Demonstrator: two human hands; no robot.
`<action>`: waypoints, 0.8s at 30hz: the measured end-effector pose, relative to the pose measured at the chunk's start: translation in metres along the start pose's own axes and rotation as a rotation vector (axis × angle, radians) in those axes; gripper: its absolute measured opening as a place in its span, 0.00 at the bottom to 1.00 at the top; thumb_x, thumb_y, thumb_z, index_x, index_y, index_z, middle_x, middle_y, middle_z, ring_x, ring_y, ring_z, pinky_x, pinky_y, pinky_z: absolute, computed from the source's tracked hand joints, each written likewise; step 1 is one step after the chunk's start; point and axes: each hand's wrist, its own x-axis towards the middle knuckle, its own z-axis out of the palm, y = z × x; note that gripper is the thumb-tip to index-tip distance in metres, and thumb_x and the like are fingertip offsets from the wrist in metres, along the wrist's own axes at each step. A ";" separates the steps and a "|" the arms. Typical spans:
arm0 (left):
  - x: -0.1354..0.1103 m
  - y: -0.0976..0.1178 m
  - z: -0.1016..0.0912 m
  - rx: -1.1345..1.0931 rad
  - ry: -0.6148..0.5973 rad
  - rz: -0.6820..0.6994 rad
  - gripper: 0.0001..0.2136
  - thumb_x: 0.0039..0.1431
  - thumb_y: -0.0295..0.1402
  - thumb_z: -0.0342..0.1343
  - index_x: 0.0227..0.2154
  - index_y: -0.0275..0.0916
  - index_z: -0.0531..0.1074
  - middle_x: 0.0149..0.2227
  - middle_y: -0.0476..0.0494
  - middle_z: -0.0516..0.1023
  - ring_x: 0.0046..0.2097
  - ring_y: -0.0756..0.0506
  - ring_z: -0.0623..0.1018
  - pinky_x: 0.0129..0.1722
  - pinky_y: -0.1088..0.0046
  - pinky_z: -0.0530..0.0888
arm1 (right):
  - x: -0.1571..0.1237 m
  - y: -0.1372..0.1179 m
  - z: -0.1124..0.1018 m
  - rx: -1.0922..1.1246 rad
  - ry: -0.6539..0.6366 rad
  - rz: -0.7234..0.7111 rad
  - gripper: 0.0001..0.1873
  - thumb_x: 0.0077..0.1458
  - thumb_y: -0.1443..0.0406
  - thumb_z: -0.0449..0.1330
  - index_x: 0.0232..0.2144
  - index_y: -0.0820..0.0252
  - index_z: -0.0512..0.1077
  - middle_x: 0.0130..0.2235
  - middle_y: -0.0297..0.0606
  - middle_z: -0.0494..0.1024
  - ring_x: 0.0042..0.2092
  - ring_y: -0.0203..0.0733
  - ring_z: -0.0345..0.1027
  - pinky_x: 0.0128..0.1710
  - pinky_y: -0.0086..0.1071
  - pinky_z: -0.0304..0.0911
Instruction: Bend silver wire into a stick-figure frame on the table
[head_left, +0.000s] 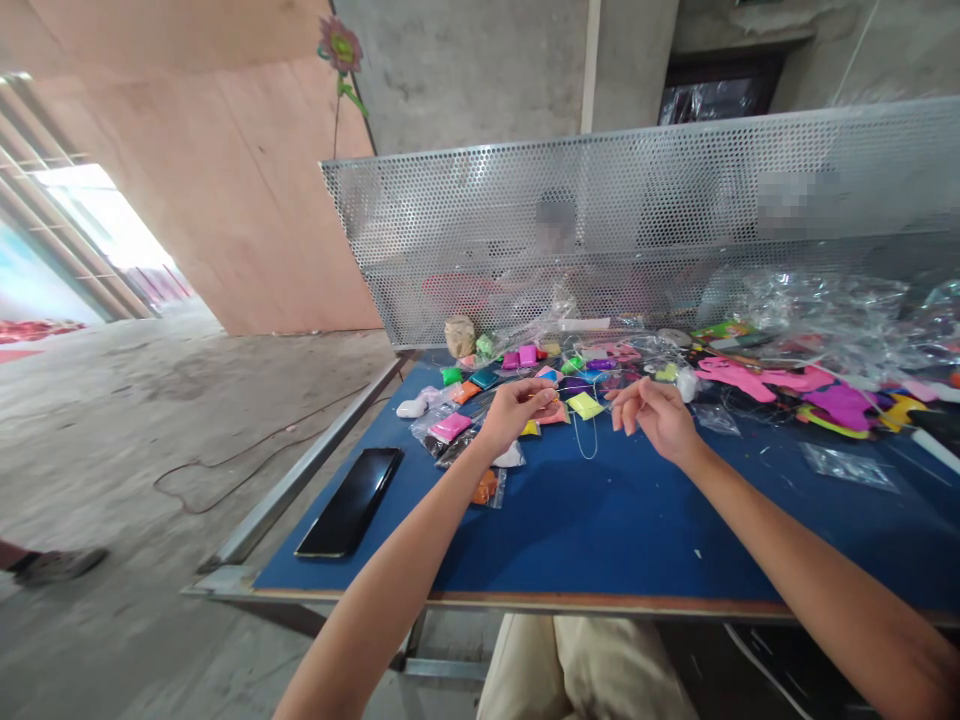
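My left hand (521, 412) is above the blue table, thumb and fingertips pinched on a thin pale cord (595, 440). The cord runs out to the right of those fingers and hangs in a narrow loop between my two hands. To its right, my right hand (655, 418) is raised with its fingers curled in. Whatever lies between those fingertips is too small to make out. Just behind the loop sits a yellow packet (585, 405). Near my left wrist are a pink packet (450, 428) and a small bag of something orange (489, 487).
A black phone (351, 502) lies at the table's left. Pink glove-like pieces (739, 378), a purple piece (841, 402) and clear plastic bags (817, 300) crowd the right side. A perforated metal panel (465, 220) closes off the back, with people blurred behind it.
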 end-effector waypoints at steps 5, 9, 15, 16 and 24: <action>-0.005 0.003 0.006 -0.029 -0.067 -0.026 0.19 0.51 0.44 0.66 0.38 0.32 0.76 0.34 0.43 0.79 0.38 0.46 0.81 0.49 0.61 0.77 | -0.001 -0.003 -0.001 0.043 0.037 0.083 0.26 0.57 0.43 0.55 0.26 0.55 0.78 0.15 0.36 0.71 0.21 0.45 0.68 0.32 0.45 0.68; -0.004 0.001 0.006 -0.034 -0.025 0.027 0.19 0.51 0.43 0.67 0.39 0.33 0.76 0.33 0.44 0.80 0.36 0.46 0.81 0.46 0.63 0.78 | -0.001 -0.007 -0.009 0.113 0.004 0.146 0.35 0.55 0.36 0.48 0.22 0.56 0.77 0.22 0.41 0.77 0.22 0.44 0.69 0.31 0.44 0.68; -0.004 0.001 0.006 -0.018 -0.058 0.111 0.15 0.53 0.40 0.66 0.38 0.33 0.77 0.31 0.45 0.79 0.35 0.47 0.81 0.43 0.65 0.79 | 0.004 -0.001 -0.010 -0.016 0.007 0.170 0.15 0.55 0.52 0.63 0.35 0.57 0.78 0.28 0.37 0.78 0.18 0.32 0.59 0.21 0.33 0.59; -0.005 0.002 0.008 -0.003 -0.070 0.107 0.15 0.53 0.40 0.66 0.38 0.33 0.77 0.31 0.45 0.79 0.35 0.46 0.81 0.43 0.65 0.79 | 0.004 0.001 -0.008 -0.058 0.010 0.151 0.14 0.54 0.55 0.66 0.38 0.57 0.78 0.30 0.36 0.78 0.20 0.32 0.61 0.23 0.32 0.60; -0.011 -0.002 0.019 0.048 -0.109 0.084 0.16 0.51 0.42 0.67 0.38 0.34 0.79 0.38 0.41 0.81 0.38 0.44 0.81 0.46 0.63 0.79 | -0.002 0.005 0.006 -0.281 -0.119 0.120 0.14 0.52 0.57 0.67 0.40 0.56 0.80 0.32 0.38 0.80 0.27 0.38 0.69 0.28 0.33 0.67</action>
